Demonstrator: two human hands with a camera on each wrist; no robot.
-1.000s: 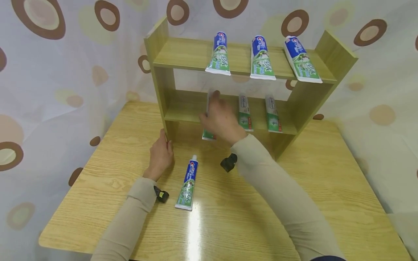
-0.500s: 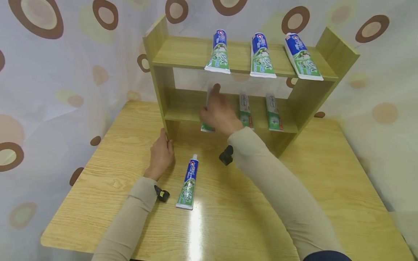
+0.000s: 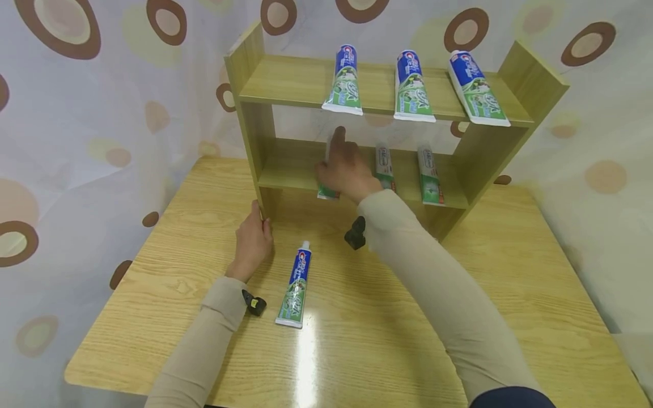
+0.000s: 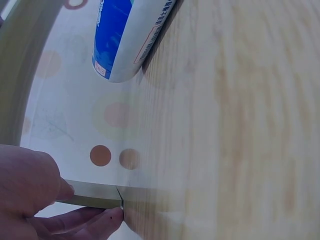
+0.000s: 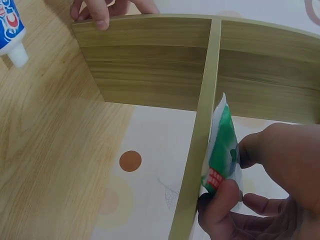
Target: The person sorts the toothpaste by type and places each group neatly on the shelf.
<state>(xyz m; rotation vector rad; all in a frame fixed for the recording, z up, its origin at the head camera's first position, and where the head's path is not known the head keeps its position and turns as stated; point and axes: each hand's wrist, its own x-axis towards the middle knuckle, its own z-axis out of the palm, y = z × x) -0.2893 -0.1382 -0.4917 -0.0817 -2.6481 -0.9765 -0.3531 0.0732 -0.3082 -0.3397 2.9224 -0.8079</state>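
Note:
My right hand [image 3: 349, 170] is at the middle board of a small wooden shelf [image 3: 285, 79]. Thumb and fingers grip a green-and-white toothpaste tube [image 5: 225, 145], whose flat end sits at the board's front edge; the hand covers most of it in the head view. Low on the shelf's left side panel, my left hand [image 3: 252, 241] holds the edge, thumb on one face and fingers on the other. Just right of that hand, a blue-and-green toothpaste tube [image 3: 295, 289] lies on the table, cap toward the shelf.
Two similar green-and-white tubes, one nearer [image 3: 384, 164] and one farther right [image 3: 430, 175], lie on the middle board. Three blue-and-green tubes [image 3: 414, 88] rest on the top board, ends overhanging its front edge. The wooden table [image 3: 510, 283] stands against a patterned curtain [image 3: 117, 102].
My right hand has moved back over the middle board, and the tube in it has slid deeper, its end now overhanging less. The left hand keeps its hold on the side panel.

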